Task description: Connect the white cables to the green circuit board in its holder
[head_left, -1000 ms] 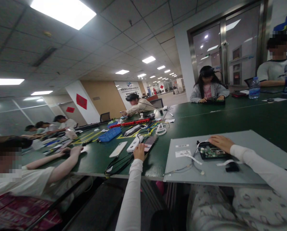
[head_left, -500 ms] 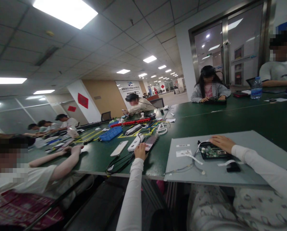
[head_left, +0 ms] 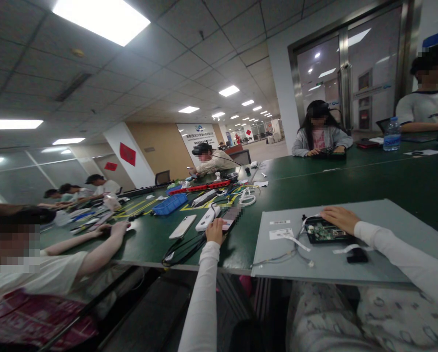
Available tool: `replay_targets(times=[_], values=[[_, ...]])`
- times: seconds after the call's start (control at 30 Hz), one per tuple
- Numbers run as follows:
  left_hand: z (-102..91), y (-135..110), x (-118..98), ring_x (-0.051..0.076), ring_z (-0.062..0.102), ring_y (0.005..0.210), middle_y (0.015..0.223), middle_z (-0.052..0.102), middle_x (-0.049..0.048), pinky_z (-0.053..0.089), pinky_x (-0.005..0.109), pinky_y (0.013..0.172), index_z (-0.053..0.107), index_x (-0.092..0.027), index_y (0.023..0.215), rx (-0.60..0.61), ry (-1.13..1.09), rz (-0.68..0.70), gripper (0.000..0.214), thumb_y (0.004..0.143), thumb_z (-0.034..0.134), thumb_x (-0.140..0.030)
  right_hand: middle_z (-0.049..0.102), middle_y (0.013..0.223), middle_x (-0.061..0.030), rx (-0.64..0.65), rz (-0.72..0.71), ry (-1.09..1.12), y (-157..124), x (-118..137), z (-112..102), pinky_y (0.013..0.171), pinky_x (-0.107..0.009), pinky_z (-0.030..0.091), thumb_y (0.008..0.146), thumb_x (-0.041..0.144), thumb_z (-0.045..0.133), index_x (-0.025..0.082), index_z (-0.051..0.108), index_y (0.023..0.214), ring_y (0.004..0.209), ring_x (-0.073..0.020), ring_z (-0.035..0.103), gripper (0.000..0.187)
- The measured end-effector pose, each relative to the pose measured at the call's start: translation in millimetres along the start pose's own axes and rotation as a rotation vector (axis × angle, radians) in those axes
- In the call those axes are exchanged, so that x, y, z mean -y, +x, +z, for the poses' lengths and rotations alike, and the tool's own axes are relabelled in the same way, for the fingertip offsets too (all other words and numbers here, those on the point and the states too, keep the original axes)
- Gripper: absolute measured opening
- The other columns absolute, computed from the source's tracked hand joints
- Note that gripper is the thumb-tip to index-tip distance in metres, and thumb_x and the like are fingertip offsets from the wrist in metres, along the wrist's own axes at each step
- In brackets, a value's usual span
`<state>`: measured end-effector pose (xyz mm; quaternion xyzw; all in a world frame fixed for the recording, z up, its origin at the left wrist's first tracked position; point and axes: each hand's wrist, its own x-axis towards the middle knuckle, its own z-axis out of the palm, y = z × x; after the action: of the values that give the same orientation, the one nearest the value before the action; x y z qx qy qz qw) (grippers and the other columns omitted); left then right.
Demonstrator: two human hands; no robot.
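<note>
My left hand [head_left: 215, 231] is curled at the near left edge of a dark smartphone [head_left: 232, 218] with a partly lit screen. Its fingertips are partly hidden. On the grey mat [head_left: 383, 220], my right hand [head_left: 339, 219] lies with fingers stretched over the far edge of a green circuit board [head_left: 323, 232] in a black housing. A white ribbon cable [head_left: 312, 215] runs out near those fingertips. Thin wires with a white connector [head_left: 311, 263] trail left of the board. Another white strip leads to a small black part [head_left: 357, 254] below my right wrist.
Beside my left hand are a white power bank [head_left: 207, 218], a white phone [head_left: 183, 227] and black cables [head_left: 184, 252]. Farther back lie a blue basket [head_left: 170, 204] and a red power strip [head_left: 208, 187]. A co-worker [head_left: 87, 239] sits close on the left; others sit across the table.
The view has shifted very slightly. My two hands, the phone and the circuit board stay in place. The co-worker's hands on the left have moved a little.
</note>
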<state>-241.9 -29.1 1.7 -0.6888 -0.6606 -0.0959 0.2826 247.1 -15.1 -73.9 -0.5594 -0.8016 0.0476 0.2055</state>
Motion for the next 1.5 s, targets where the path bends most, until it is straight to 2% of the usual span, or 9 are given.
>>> replay_targets(times=[0.17,0.33,0.47,0.67,0.83,1.13,1.33,1.5], values=[[9.2,0.7,5.1,0.026,0.048,0.092,0.107,0.050,0.0106,0.040,0.033,0.073,0.051,-0.016,0.105,0.011,-0.024,0.040,0.042,0.065,0.057,-0.028,0.048,0.120,0.0005,-0.030,0.014,-0.002,-1.3,2.9,-0.9,0.091,-0.040,0.036,0.081,0.047,0.019,0.031,0.053,0.109,0.111,-0.0212,0.042,0.047],[8.0,0.2,6.2,0.026,0.048,0.092,0.109,0.048,0.0129,0.040,0.034,0.072,0.049,-0.014,0.106,-0.013,-0.027,0.035,0.047,0.063,0.057,-0.031,0.048,0.121,0.0007,-0.032,0.032,0.014,-1.6,5.1,-2.6,0.092,-0.042,0.035,0.081,0.048,0.018,0.032,0.053,0.109,0.111,-0.0217,0.042,0.047],[-1.6,-0.2,3.1,0.025,0.049,0.087,0.104,0.050,0.0134,0.040,0.034,0.070,0.050,-0.014,0.103,-0.044,-0.032,0.035,0.043,0.064,0.056,-0.032,0.048,0.121,0.0004,-0.011,0.031,0.023,-0.9,4.4,-2.4,0.093,-0.041,0.034,0.080,0.048,0.018,0.031,0.052,0.110,0.112,-0.0216,0.041,0.049],[-22.1,-1.1,-7.4,0.023,0.051,0.081,0.093,0.052,0.0111,0.039,0.033,0.068,0.051,-0.015,0.100,-0.131,-0.084,-0.020,0.031,0.072,0.048,-0.026,0.047,0.122,-0.0003,-0.016,0.016,0.023,-0.5,2.9,-1.7,0.092,-0.041,0.035,0.080,0.047,0.019,0.030,0.053,0.110,0.112,-0.0218,0.041,0.048],[-29.2,-2.2,-10.9,0.024,0.050,0.081,0.092,0.052,0.0107,0.039,0.034,0.068,0.052,-0.015,0.101,-0.157,-0.110,-0.071,0.029,0.074,0.045,-0.024,0.047,0.122,-0.0011,0.000,0.029,0.012,-0.9,5.1,-3.3,0.093,-0.041,0.034,0.081,0.046,0.018,0.029,0.053,0.110,0.112,-0.0216,0.041,0.049],[-29.3,-2.3,-8.6,0.022,0.050,0.079,0.087,0.052,0.0090,0.039,0.033,0.068,0.052,-0.015,0.105,-0.202,-0.161,-0.060,0.031,0.078,0.037,-0.022,0.048,0.121,-0.0002,-0.041,0.016,-0.010,-4.2,8.7,-5.4,0.090,-0.041,0.037,0.080,0.047,0.018,0.031,0.054,0.107,0.111,-0.0212,0.042,0.048],[-22.2,0.8,-7.0,0.020,0.050,0.077,0.084,0.054,0.0079,0.039,0.031,0.068,0.056,-0.017,0.096,-0.216,-0.204,-0.120,0.029,0.081,0.031,-0.017,0.049,0.119,-0.0002,-0.051,0.021,-0.013,-3.5,7.8,-3.9,0.090,-0.041,0.037,0.080,0.047,0.018,0.032,0.054,0.106,0.111,-0.0209,0.043,0.047],[-22.5,1.2,-6.3,0.021,0.050,0.079,0.084,0.053,0.0080,0.040,0.031,0.068,0.054,-0.016,0.098,-0.211,-0.201,-0.098,0.027,0.079,0.036,-0.020,0.047,0.122,0.0001,-0.009,0.032,-0.001,-2.0,6.0,-3.7,0.092,-0.040,0.035,0.080,0.049,0.017,0.031,0.053,0.109,0.112,-0.0211,0.041,0.050]])
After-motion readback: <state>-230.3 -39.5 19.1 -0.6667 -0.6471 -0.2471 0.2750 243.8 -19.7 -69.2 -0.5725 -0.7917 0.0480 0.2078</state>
